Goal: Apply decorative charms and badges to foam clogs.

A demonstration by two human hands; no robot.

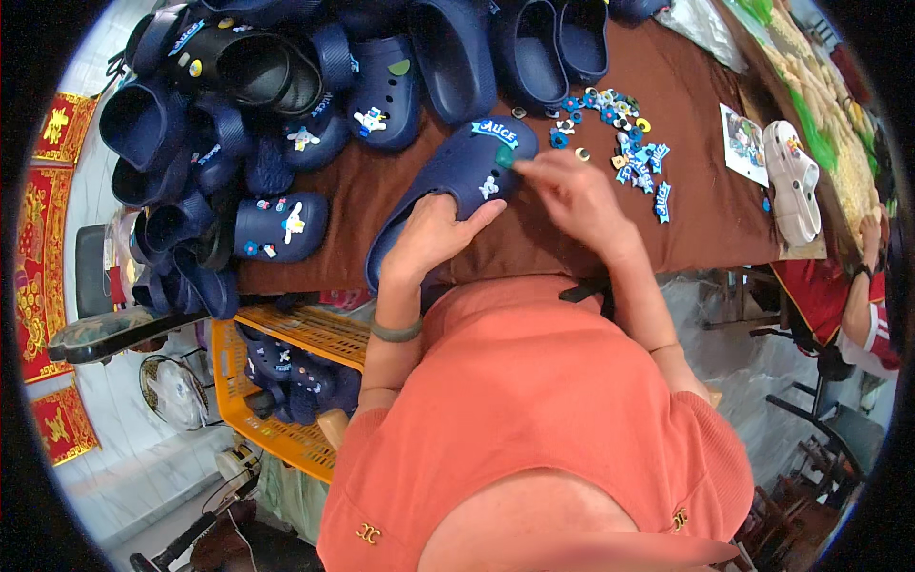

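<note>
A navy blue clog (443, 167) lies slanted on the brown-covered table in front of me. My left hand (434, 234) has its fingers inside the clog's opening and its thumb on the outside, holding the shoe. Over the toe, my right hand (577, 195) is closed, its slightly blurred fingertips at a small green piece (505, 155) on the upper. A blue-and-white lettered charm (498, 132) sits at the toe, and a white figure charm (490, 186) near the instep. Several loose charms (620, 129) are scattered to the right of the clog.
Navy clogs, some with charms, crowd the left and back; one decorated clog (281, 227) lies nearest. A white clog (793, 181) and a picture card (743, 143) lie right. A yellow crate (257, 429) with clogs stands below left. Another person's arm (863, 286) shows far right.
</note>
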